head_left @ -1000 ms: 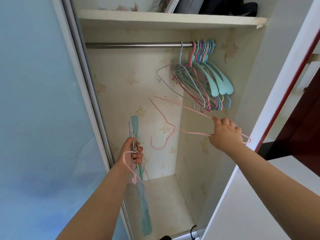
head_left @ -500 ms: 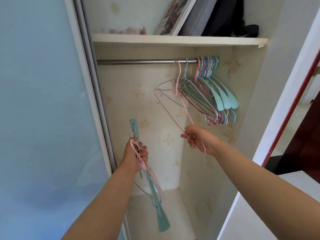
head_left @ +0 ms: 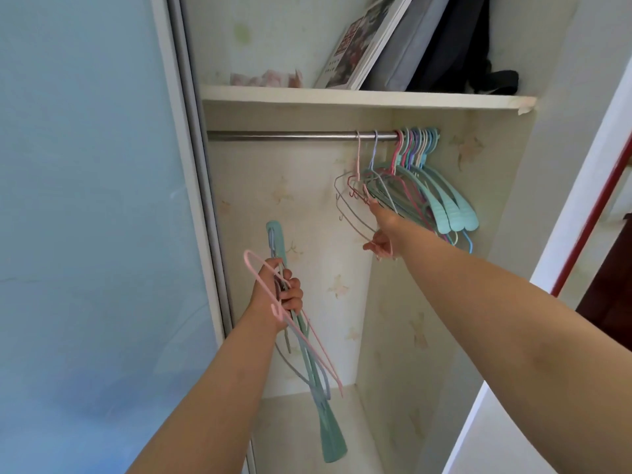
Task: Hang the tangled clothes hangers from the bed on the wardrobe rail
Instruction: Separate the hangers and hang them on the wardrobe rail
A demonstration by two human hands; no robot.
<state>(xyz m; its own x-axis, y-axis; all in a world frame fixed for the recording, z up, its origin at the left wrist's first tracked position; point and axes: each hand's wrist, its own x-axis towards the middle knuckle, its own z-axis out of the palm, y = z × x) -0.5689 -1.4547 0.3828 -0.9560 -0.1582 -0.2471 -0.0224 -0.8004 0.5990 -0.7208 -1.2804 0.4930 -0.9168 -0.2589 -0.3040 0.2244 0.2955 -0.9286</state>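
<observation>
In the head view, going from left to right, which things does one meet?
Blue sliding door → bundle of hangers gripped in the left hand → right hand at the hung hangers on the rail → red door edge.

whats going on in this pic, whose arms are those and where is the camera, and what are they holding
There is no machine here. A person wears a wide-angle camera on the head, looking forward and down, so the two arms reaching in from the bottom are that person's own. You are looking into an open wardrobe.

The left hand grips a bundle of hangers: a teal plastic one and a few thin wire ones, one of them pink. The right hand reaches up to the hung hangers crowded at the right end of the metal rail, its fingers at the lower wires of the leftmost ones; whether it grips a wire is hard to tell.

Above the rail is a shelf holding a leaning book, a grey case and a dark bag. At left is a pale blue sliding door.
</observation>
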